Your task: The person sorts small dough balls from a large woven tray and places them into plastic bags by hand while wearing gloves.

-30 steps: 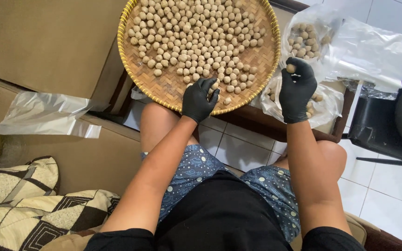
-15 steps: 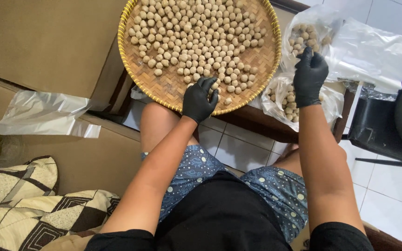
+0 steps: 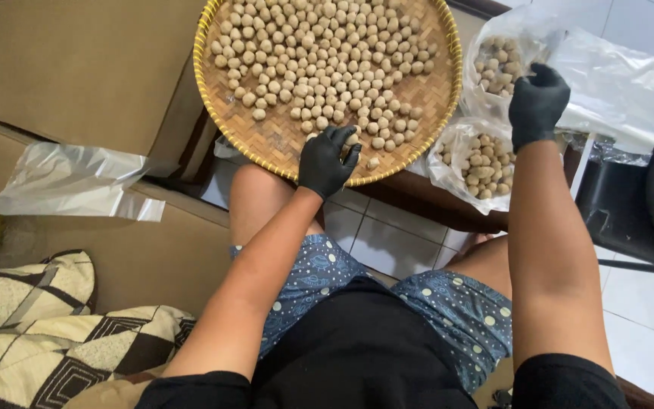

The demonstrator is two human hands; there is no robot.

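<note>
Item: my left hand, in a black glove. It rests at the near rim of the round woven bamboo tray, fingers curled around one or two of the small pale dough balls at the tray's edge. Loosely closed; how firm the hold is I cannot tell.

Item: my right hand, also in a black glove. It is raised at the mouth of the upper clear plastic bag, fingers bent inward toward the balls inside. Whether it holds a ball I cannot tell; the palm faces away.

Item: dough balls. Most lie spread in one layer across the tray, thinning toward the near edge. A smaller lot sits in the upper bag.

Item: lower clear plastic bag, just beside the tray on its right, partly filled with the same balls, below my right hand.

Item: tabletop edge, dark wood, carrying tray and bags, above my knees.

Item: empty clear bag, on brown cardboard to my left, well apart from the tray.

Item: patterned cushion, lower left.

Item: white tiled floor, between my legs.
</note>
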